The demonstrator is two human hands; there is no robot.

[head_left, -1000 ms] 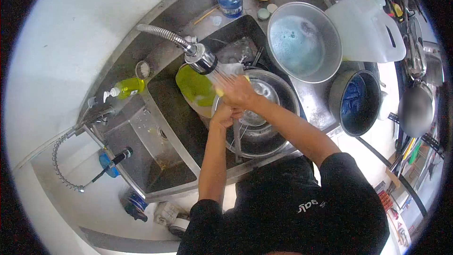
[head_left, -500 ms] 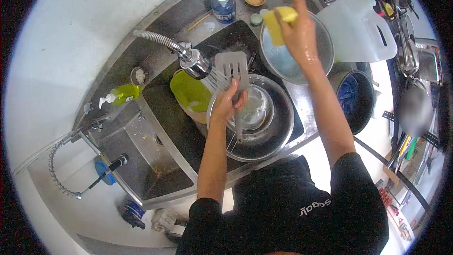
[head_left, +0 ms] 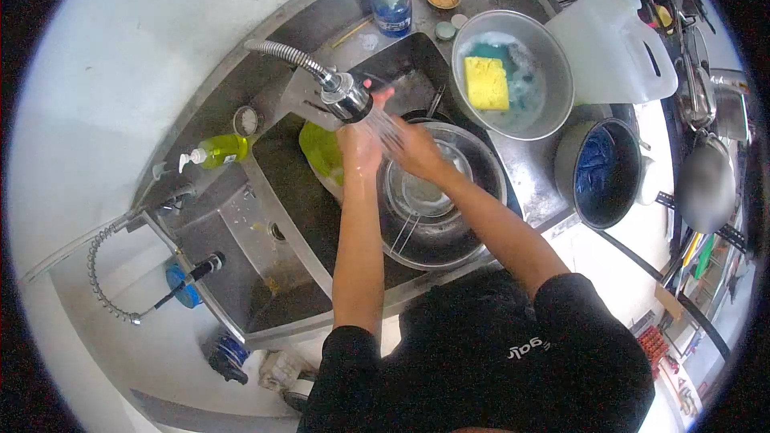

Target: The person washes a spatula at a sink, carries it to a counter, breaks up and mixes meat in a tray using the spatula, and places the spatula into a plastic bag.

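Observation:
The slotted metal turner [head_left: 306, 103] shows its blade to the left of the tap head; its handle is hidden behind the tap and hands. My left hand [head_left: 359, 144] is closed around the turner, under the spray of the tap [head_left: 346, 98]. My right hand [head_left: 415, 148] is close beside it in the running water, its fingers blurred and partly covered by the spray. Below my hands, a large metal bowl [head_left: 489, 228] stands in the sink with a smaller bowl and a wire-handled strainer [head_left: 407, 232] in it. A yellow sponge [head_left: 486, 83] lies in the basin of soapy water [head_left: 561, 84].
A green item [head_left: 319, 152] lies in the sink. Blue soap [head_left: 391, 12] and green soap [head_left: 220, 150] bottles stand on the ledge. A deep pot [head_left: 568, 172] and a white jug [head_left: 601, 56] stand at the right. A second sink [head_left: 241, 248] is at the left.
My right hand has let go of the sponge into the soapy basin and moved down-left to the spray. The turner has swung from upright to pointing left behind the tap.

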